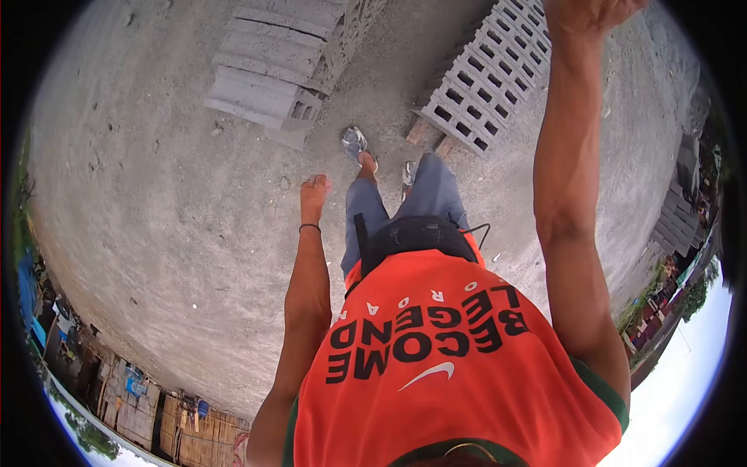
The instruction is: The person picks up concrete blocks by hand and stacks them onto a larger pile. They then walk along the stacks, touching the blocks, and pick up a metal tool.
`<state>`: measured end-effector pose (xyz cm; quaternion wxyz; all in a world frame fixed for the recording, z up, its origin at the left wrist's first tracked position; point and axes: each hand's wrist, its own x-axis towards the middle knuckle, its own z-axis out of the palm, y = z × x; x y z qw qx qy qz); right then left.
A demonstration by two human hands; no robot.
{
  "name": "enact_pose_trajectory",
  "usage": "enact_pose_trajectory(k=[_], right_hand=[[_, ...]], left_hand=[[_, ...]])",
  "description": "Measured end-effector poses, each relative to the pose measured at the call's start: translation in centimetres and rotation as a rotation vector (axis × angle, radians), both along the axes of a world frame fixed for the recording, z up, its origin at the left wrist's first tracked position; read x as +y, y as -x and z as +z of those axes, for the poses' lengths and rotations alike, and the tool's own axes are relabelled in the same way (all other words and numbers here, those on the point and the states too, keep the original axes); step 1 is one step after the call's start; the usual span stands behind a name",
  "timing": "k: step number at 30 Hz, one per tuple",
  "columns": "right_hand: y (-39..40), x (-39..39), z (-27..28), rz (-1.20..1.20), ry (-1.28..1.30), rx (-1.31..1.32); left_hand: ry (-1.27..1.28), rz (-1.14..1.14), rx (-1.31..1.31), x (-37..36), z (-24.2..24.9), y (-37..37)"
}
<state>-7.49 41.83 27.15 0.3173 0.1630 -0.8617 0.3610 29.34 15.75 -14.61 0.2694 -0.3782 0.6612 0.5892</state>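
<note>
My left hand hangs over the bare ground left of my legs, fingers curled in, with nothing visible in it. A dark band circles that wrist. Out at the top right edge is my right hand, partly cut off by the frame. Its visible fingers are bent inward, and whatever is inside them, if anything, is hidden. Nearest to it stands a stack of grey hollow blocks, holes facing up.
Another block stack lies ahead on the left. Wooden pieces stick out beneath the right stack. More grey blocks are at the far right. Wooden shacks appear at the lower left. Gritty ground surrounds my feet.
</note>
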Motion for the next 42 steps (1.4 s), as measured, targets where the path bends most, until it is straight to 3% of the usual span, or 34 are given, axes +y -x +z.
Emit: enact_pose_trajectory(k=[2, 3, 4, 6, 7, 8, 9, 10, 11, 12, 14, 15, 17, 19, 21, 23, 25, 28, 30, 33, 38, 42], right_hand=[[-5.1, 4.6, -7.8, -0.132, 0.156, -0.259], [-8.7, 7.2, -12.4, -0.213, 0.183, -0.429], [-12.6, 10.7, -17.3, -0.276, 0.06, -0.582], [-23.4, 18.2, -26.5, -0.377, -0.048, -0.857], [-29.7, 21.1, -29.6, -0.489, 0.005, -0.961], [-35.4, 23.6, -31.3, -0.621, 0.039, -1.152], [-41.2, 26.1, -33.1, -0.73, -0.088, -1.231], [-48.0, 29.4, -36.3, -0.85, 0.045, -1.404], [-53.5, 31.3, -38.5, -0.971, 0.189, -1.575], [-55.9, 31.5, -38.5, -1.013, 0.245, -1.688], [-58.4, 32.5, -38.8, -1.075, 0.353, -1.902], [-59.7, 32.6, -39.6, -0.991, 0.21, -1.896], [-58.3, 34.1, -44.9, -0.808, -0.051, -1.819], [-55.3, 35.7, -50.0, -0.792, 0.19, -1.67], [-50.7, 37.9, -56.3, -0.862, 0.206, -1.61], [-45.8, 40.0, -60.7, -0.974, 0.437, -1.485], [-43.5, 42.5, -66.4, -1.044, 0.34, -1.412], [-40.8, 45.3, -72.0, -1.008, 0.256, -1.388], [-38.4, 46.6, -73.4, -1.006, 0.32, -1.405], [-36.4, 48.1, -74.5, -0.985, 0.443, -1.436], [-37.2, 47.9, -78.4, -1.068, 0.474, -1.38], [-36.7, 47.5, -76.1, -1.064, 0.41, -1.508]], left_hand=[[0.005, -0.02, -0.045, 1.4, -1.5, -0.7], [0.02, -0.026, -0.081, 2.6, 0.3, 0.0], [0.085, -0.268, -0.113, 2.2, -2.9, -0.8], [0.258, -0.806, 0.114, 2.4, -8.9, -2.3], [0.303, -0.864, 0.119, 3.6, -8.8, -1.2], [0.35, -0.928, 0.109, 5.1, -8.0, -0.4], [0.397, -0.994, 0.092, 6.3, -7.8, 0.3], [0.391, -1.085, 0.15, 7.5, -9.7, 1.1], [0.377, -1.073, 0.141, 9.4, -7.9, 3.1], [0.366, -1.057, 0.138, 12.0, -5.7, 5.6], [0.354, -1.182, 0.277, 15.8, -7.7, 7.8], [0.344, -1.166, 0.296, 17.8, -7.7, 8.5], [0.288, -1.097, 0.311, 23.8, -6.5, 12.7], [0.178, -1.005, 0.234, 30.4, -5.0, 14.6], [0.184, -1.088, 0.174, 36.2, -8.4, 14.7], [0.192, -1.093, 0.207, 42.4, -11.9, 13.5], [0.253, -1.301, 0.337, 47.7, -16.1, 12.4], [0.365, -1.334, 0.453, 54.1, -21.8, 10.4], [0.548, -1.331, 0.633, 56.7, -25.9, 9.4], [0.65, -1.424, 0.692, 58.0, -30.0, 8.8], [0.598, -1.37, 0.39, 60.0, -31.1, 9.4], [0.577, -1.248, 0.217, 60.7, -30.2, 9.7]])
